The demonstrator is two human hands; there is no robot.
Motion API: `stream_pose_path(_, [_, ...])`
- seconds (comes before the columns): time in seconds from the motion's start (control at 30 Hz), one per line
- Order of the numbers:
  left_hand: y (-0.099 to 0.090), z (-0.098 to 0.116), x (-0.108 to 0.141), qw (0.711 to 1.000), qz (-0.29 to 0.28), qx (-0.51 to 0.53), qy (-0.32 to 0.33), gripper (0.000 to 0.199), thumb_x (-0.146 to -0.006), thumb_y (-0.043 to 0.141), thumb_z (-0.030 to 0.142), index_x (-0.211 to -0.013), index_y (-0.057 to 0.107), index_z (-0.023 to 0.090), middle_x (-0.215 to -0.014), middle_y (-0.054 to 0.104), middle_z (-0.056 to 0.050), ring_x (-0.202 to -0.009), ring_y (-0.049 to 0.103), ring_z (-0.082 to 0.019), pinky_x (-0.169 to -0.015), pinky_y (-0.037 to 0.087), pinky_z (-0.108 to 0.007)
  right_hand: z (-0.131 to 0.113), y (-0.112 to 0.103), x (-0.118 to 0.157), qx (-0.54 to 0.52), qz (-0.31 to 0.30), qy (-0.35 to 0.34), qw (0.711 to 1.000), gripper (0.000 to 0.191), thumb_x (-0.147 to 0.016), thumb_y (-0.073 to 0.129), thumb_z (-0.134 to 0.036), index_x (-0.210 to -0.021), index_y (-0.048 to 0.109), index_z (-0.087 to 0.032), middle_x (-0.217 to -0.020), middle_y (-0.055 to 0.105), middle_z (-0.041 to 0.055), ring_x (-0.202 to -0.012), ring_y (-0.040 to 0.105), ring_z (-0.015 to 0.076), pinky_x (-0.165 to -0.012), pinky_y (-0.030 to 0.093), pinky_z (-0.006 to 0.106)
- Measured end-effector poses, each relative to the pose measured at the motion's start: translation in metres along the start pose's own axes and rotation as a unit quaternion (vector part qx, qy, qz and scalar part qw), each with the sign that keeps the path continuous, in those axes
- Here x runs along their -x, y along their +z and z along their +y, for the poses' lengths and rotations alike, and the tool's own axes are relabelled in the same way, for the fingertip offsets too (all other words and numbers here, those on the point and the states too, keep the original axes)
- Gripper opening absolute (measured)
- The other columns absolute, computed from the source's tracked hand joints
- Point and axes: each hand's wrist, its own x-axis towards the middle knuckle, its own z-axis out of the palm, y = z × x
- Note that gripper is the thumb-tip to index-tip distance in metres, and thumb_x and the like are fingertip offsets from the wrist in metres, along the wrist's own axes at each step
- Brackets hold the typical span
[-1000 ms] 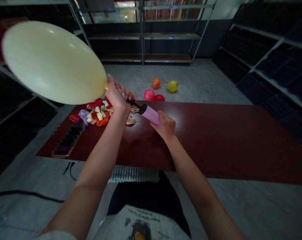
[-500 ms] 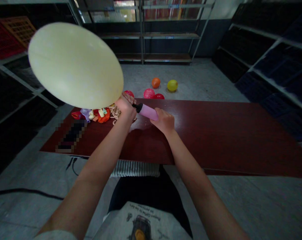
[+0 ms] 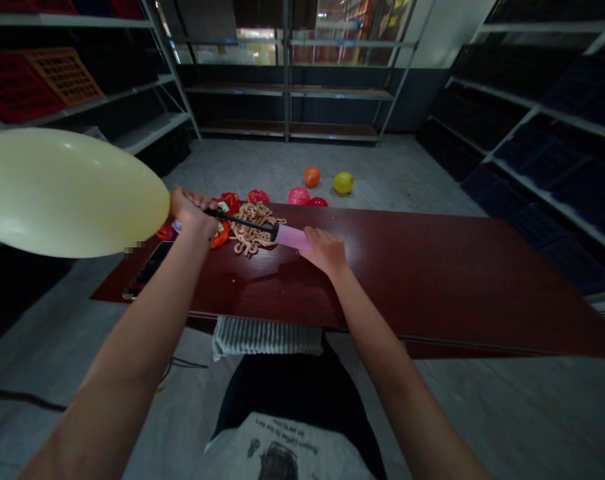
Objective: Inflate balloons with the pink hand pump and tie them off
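Observation:
Out over the table's left side, a large pale yellow balloon [image 3: 75,193] swells from my left hand [image 3: 189,210]. That hand is closed round the balloon's neck and one end of a balloon pump [image 3: 292,237], so the joint between them is hidden. My right hand [image 3: 326,250] grips the pump's pink barrel at its far end. Between my hands the pump's thin black rod [image 3: 245,221] shows, drawn out long. Just beneath it lie a pile of beige long thin balloons [image 3: 255,230] and several limp coloured balloons [image 3: 221,233].
The dark red table [image 3: 432,280] spans the view. A phone-like dark slab [image 3: 152,267], partly blurred, lies at its left. On the floor beyond are an orange balloon [image 3: 312,177], a yellow balloon [image 3: 343,183] and several red-pink ones. Shelves [image 3: 337,96] stand around.
My left hand has moved left with the pale yellow balloon, away from my right hand. The pump has lengthened, baring its black rod. My right hand has stayed nearly in place.

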Motion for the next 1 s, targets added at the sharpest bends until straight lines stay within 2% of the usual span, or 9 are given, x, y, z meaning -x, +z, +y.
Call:
stream_pose_path(0.13, [0.016,0.026,0.007,1.000,-0.027,-0.007,0.013,0.051,-0.115,0.038,0.031,-0.067,0.023,0.021,-0.044,0.021,0.007,-0.034,0.020,-0.008,-0.040,0.022,-0.022,-0.007,0.002,-0.005,-0.013,0.001,0.002,1.000,0.033,-0.102,0.059,-0.033,-0.129,0.063,-0.014,-0.108,0.076,0.0097,-0.093,0.064,0.0193,-0.078,0.038,0.027])
stream_pose_path(0.23, [0.035,0.024,0.018,0.997,-0.068,-0.002,0.033,0.053,-0.116,0.036,0.032,-0.066,0.023,0.020,-0.044,0.020,0.008,-0.035,0.018,-0.007,-0.039,0.020,-0.021,-0.004,0.000,-0.004,-0.024,0.017,0.024,0.999,0.034,-0.099,0.064,-0.032,-0.128,0.064,-0.014,-0.109,0.077,0.0099,-0.092,0.066,0.0199,-0.079,0.040,0.029])
stream_pose_path(0.37, [0.055,-0.006,0.028,0.995,-0.099,-0.001,0.011,0.059,-0.117,0.042,0.042,-0.065,0.024,0.021,-0.044,0.021,0.008,-0.034,0.019,-0.007,-0.038,0.019,-0.021,0.009,-0.007,0.002,-0.025,0.040,0.083,0.995,0.039,-0.091,0.076,-0.029,-0.126,0.065,-0.015,-0.108,0.078,0.0115,-0.092,0.068,0.0221,-0.077,0.041,0.030])
stream_pose_path(0.5, [0.066,-0.059,0.039,0.994,-0.108,0.005,-0.034,0.061,-0.115,0.049,0.044,-0.064,0.025,0.021,-0.044,0.023,0.008,-0.033,0.020,-0.006,-0.037,0.019,-0.021,0.014,-0.009,0.003,-0.010,0.047,0.113,0.992,0.038,-0.089,0.080,-0.033,-0.121,0.065,-0.019,-0.105,0.078,0.0094,-0.089,0.071,0.0236,-0.073,0.043,0.030])
stream_pose_path(0.63, [0.065,-0.118,0.057,0.989,-0.126,-0.014,-0.072,0.059,-0.116,0.046,0.035,-0.061,0.029,0.021,-0.042,0.022,0.008,-0.031,0.020,-0.007,-0.035,0.017,-0.024,0.015,-0.004,0.001,-0.011,0.045,0.138,0.989,0.039,-0.089,0.081,-0.036,-0.121,0.065,-0.021,-0.107,0.079,0.0083,-0.090,0.073,0.0239,-0.071,0.044,0.030])
stream_pose_path(0.73, [0.058,-0.146,0.062,0.988,-0.131,-0.023,-0.077,0.058,-0.115,0.046,0.032,-0.060,0.031,0.021,-0.043,0.024,0.007,-0.031,0.021,-0.007,-0.035,0.018,-0.023,0.021,0.000,0.000,-0.017,0.021,0.155,0.988,0.041,-0.090,0.081,-0.037,-0.123,0.064,-0.020,-0.110,0.078,0.0091,-0.094,0.073,0.0242,-0.072,0.043,0.031])
stream_pose_path(0.83, [0.049,-0.151,0.052,0.991,-0.110,-0.015,-0.070,0.058,-0.114,0.049,0.032,-0.060,0.031,0.021,-0.044,0.024,0.008,-0.031,0.022,-0.007,-0.036,0.018,-0.023,0.025,0.003,-0.002,-0.022,-0.004,0.140,0.990,0.041,-0.092,0.079,-0.037,-0.126,0.063,-0.020,-0.115,0.078,0.0100,-0.097,0.072,0.0236,-0.074,0.043,0.030])
stream_pose_path(1.0, [0.028,-0.134,0.029,0.990,-0.109,0.017,-0.083,0.057,-0.112,0.050,0.029,-0.060,0.028,0.021,-0.043,0.024,0.008,-0.031,0.023,-0.008,-0.037,0.019,-0.022,0.017,0.007,-0.005,-0.006,0.005,0.093,0.996,0.033,-0.096,0.071,-0.035,-0.125,0.065,-0.020,-0.111,0.078,0.0090,-0.094,0.071,0.0225,-0.074,0.041,0.030])
